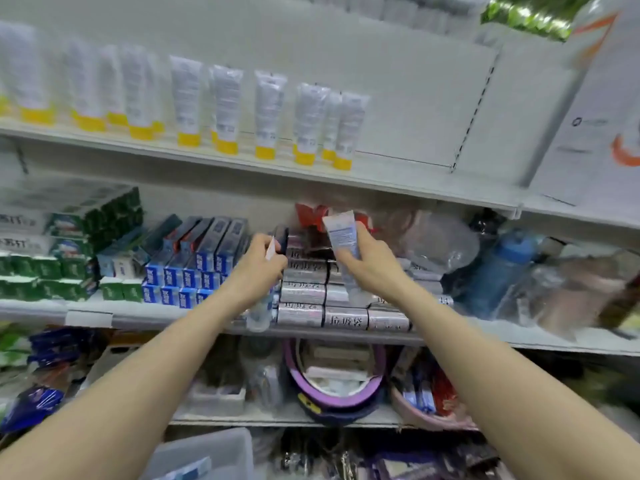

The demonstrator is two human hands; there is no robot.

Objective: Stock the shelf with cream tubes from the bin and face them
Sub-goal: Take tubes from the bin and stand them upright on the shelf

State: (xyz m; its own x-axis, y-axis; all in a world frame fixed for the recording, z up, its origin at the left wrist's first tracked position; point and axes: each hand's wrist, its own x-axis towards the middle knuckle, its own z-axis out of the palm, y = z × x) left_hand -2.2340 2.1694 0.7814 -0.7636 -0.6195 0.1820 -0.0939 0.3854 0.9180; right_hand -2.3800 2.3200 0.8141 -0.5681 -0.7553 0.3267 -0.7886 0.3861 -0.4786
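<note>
Tubes [268, 114] stand in a row on the top shelf [398, 174], long axes upright, yellow caps down, crimped ends up. Below that shelf, the right hand [367, 261] grips a tube [343, 233] held nearly upright, its crimped end up and leaning slightly left, lower end blurred. Left of it, the left hand [259, 265] curls round a second tube [263, 306], cap end hanging down, flat end poking up past the fingers. Far below the shelf, a clear bin [221, 452] sits at the frame's bottom edge.
</note>
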